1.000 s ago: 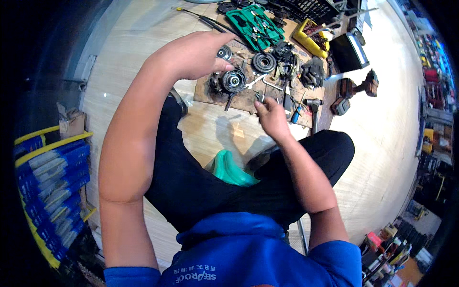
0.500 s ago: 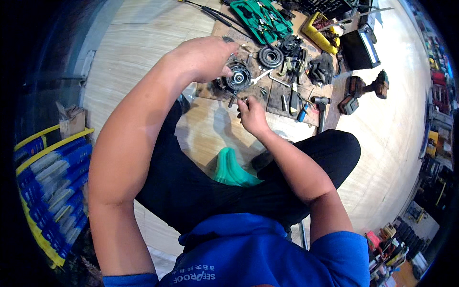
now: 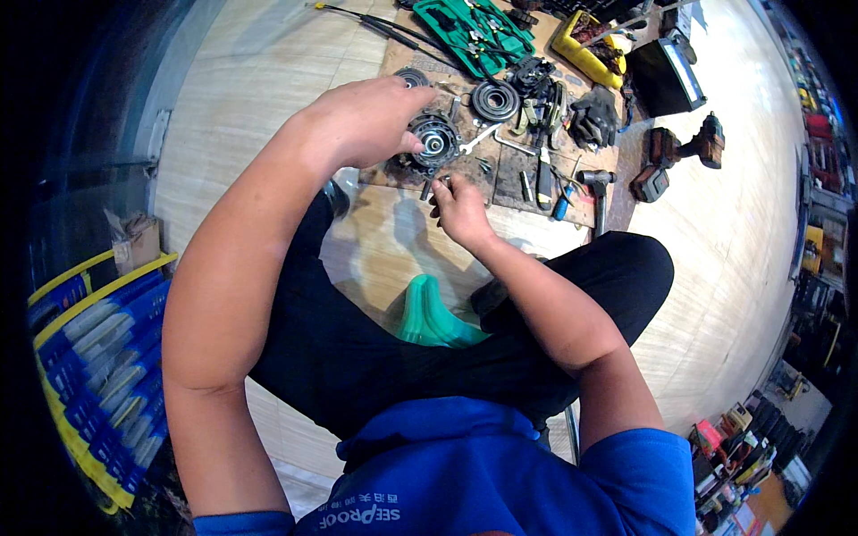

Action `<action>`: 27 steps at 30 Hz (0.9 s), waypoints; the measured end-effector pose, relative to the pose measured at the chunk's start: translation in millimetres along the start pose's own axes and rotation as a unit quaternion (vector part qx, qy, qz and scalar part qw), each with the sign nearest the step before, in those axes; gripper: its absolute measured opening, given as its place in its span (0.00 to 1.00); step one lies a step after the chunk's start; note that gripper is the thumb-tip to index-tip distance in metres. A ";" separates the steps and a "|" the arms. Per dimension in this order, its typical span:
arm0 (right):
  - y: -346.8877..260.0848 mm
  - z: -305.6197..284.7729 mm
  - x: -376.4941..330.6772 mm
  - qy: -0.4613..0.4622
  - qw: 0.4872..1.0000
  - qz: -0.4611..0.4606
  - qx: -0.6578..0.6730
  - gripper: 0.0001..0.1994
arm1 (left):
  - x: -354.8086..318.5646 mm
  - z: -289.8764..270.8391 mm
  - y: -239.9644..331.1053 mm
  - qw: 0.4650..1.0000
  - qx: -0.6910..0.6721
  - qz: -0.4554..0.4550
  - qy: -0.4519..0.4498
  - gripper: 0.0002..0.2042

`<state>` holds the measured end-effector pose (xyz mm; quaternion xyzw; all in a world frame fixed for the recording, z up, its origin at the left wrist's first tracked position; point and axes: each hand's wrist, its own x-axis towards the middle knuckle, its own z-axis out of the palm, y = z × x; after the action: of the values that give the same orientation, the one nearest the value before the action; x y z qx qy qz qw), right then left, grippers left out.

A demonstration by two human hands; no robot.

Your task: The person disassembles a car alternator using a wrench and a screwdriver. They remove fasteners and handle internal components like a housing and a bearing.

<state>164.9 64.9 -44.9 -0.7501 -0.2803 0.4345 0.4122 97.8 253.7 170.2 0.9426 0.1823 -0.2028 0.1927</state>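
My left hand [image 3: 366, 123] reaches over a round dark pulley assembly [image 3: 438, 145] with a shiny centre. The thumb touches its left rim while the index finger curves over the far side; the other fingers are hidden behind the hand. Just nearer me, my right hand [image 3: 461, 211] is closed in a pinch beside the assembly's near edge. A bit of metal shows at its fingertips, too small to name. Close by are an open-ended wrench [image 3: 481, 139], a separate grooved pulley [image 3: 495, 101], and a smaller ring-shaped part [image 3: 412, 79] beyond my left hand.
A worn board [image 3: 375, 175] carries a green tool case [image 3: 474, 36], black gloves [image 3: 594, 116], a hammer [image 3: 599, 192] and a yellow container [image 3: 587, 52]. To the right lie a cordless drill [image 3: 684, 156] and a black battery [image 3: 663, 79]. A green stool [image 3: 433, 313] is between my legs.
The whole view has shifted slightly. My right hand has drawn a little nearer to me and left, still pinched. The small ring-shaped part beyond my left hand shows more than before.
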 end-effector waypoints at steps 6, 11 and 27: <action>-8.7 0.7 -3.5 -0.018 0.997 0.046 0.066 0.11 | -2.4 -2.6 3.1 1.000 -0.001 -0.002 -0.015 0.32; -7.7 4.1 -6.2 -0.029 0.991 0.056 0.119 0.10 | -0.6 -1.1 1.9 1.000 -0.008 0.014 0.000 0.32; -31.6 -9.9 -22.4 -0.077 0.978 -0.139 -0.133 0.10 | -1.0 -2.4 5.2 1.000 -0.008 0.007 -0.003 0.32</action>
<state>161.2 59.6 -5.5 -0.7163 -0.4681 0.3886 0.3417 99.8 250.0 174.2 0.9416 0.1767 -0.2033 0.2019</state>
